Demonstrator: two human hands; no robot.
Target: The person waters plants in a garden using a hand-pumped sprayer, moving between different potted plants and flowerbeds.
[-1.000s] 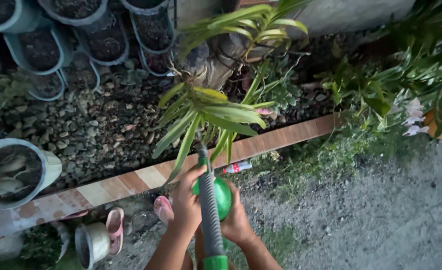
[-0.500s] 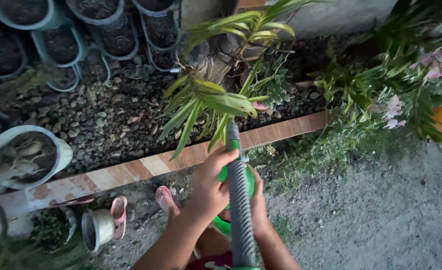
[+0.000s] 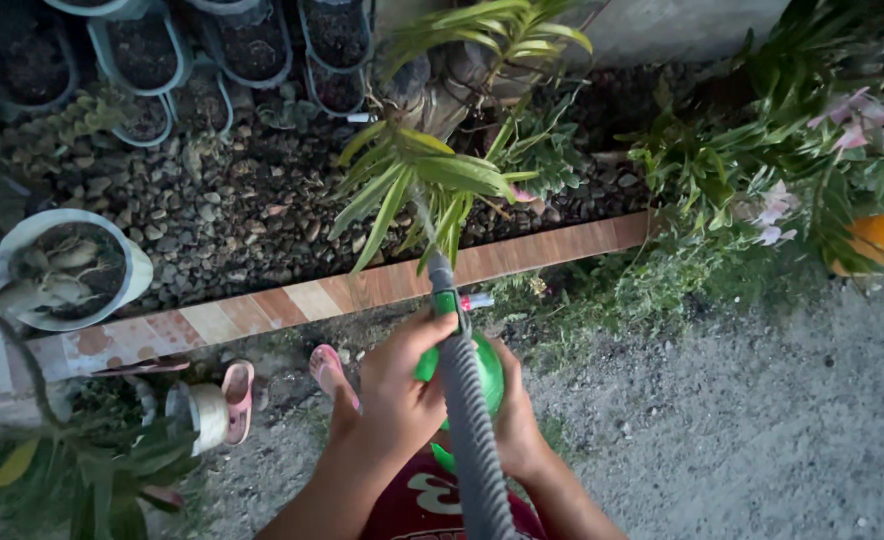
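grey hose (image 3: 467, 420) pointing up toward plant (image 3: 427, 190)

Dim, bluish dusk light, flat with no clear shadows; foreground hose (image 3: 472, 440) and bottom-left leaves (image 3: 92, 480) blurred, edges soft.

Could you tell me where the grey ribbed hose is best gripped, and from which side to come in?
Grip the grey ribbed hose near its green collar, coming from the left, as the left hand does; the ribs probably give purchase there.

Left hand (image 3: 402, 385) curled closed, right hand (image 3: 517, 415) cupped, close together
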